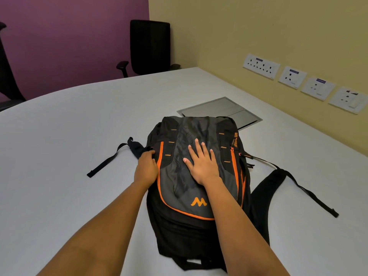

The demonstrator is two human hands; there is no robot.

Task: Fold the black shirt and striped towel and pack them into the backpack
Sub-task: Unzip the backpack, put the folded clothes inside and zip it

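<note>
One backpack (176,196), contents hidden, lies under right hand (201,166).

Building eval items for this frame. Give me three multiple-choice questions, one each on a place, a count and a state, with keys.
1. Where is the metal hatch relative to the backpack?
A) just past its far end, set in the table
B) under its near end
C) on top of it

2. How many socket plates show on the yellow wall?
A) two
B) four
C) six

3. What is the right hand doing?
A) curled into a fist
B) lying flat, fingers spread, on the backpack's front
C) raised clear of the backpack

Key:
1 A: the hatch sits flush in the table beyond the backpack's far end.
2 B: four white plates run in a row along the wall.
3 B: the palm is down on the front with the fingers straight.
</note>
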